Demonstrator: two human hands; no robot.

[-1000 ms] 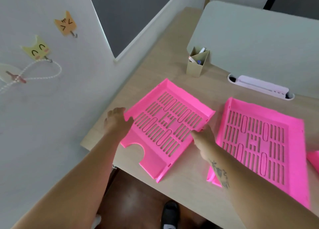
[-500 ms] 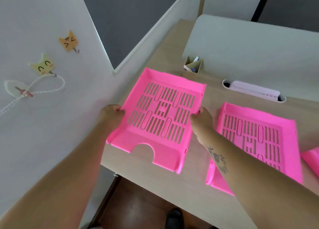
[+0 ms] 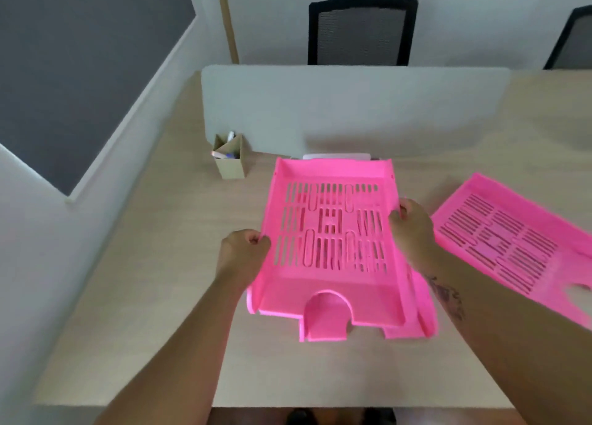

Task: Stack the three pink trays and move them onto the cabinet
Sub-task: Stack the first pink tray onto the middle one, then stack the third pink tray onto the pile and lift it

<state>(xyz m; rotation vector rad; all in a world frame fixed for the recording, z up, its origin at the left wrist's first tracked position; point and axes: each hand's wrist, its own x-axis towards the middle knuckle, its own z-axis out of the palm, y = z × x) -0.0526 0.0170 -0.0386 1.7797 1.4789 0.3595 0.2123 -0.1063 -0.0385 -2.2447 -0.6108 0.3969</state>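
I grip a slotted pink tray (image 3: 330, 291) by its two long sides, my left hand (image 3: 243, 251) on the left rim and my right hand (image 3: 413, 229) on the right rim. It sits over a second pink tray (image 3: 420, 315), which shows only as a strip along its right side and front. Whether the two are fully nested I cannot tell. A third pink tray (image 3: 512, 242) lies flat on the desk to the right, turned at an angle. No cabinet is in view.
The wooden desk (image 3: 153, 264) ends at a grey divider panel (image 3: 352, 110). A small cardboard pen holder (image 3: 230, 165) stands at the back left, and a white object (image 3: 336, 156) peeks out behind the held tray. Black chairs (image 3: 358, 30) stand beyond; a wall runs along the left.
Both hands lifted the left tray and carried it rightward, squaring it up over the middle tray. My view swung right, bringing the third tray and the chairs into sight.
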